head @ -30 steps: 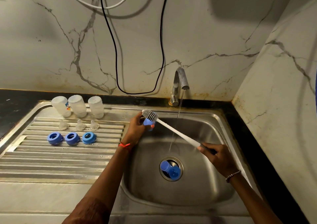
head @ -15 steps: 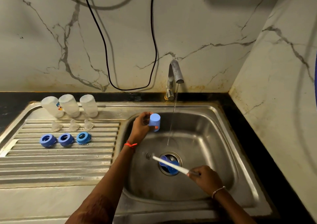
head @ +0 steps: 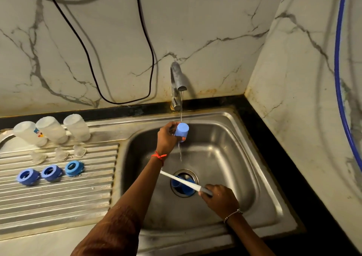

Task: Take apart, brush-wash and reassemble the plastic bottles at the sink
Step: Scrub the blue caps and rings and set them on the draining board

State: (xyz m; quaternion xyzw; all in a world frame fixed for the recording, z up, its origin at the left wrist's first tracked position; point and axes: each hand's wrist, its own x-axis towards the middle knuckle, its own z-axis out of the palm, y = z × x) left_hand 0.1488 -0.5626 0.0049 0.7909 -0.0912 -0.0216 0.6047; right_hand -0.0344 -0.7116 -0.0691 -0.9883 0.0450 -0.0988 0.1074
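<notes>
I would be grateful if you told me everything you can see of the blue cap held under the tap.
The blue cap is a small, light blue, cup-shaped piece, seemingly smooth plastic, its closed flat end tilted up toward the camera. The left hand grips it from the side, fingers curled round it, above the back of the sink basin. The thin water stream from the tap lands on it and runs off below. Its open end is hidden.

The scene is being lit dimly and warmly from above — the marble wall (head: 195,20) is being kept brightest, the lower right corner lost in shadow. Soft shadows are being cast beside the black cable (head: 121,103). Glare is being thrown off the sink (head: 235,157) — straight edges are being bowed outward.
</notes>
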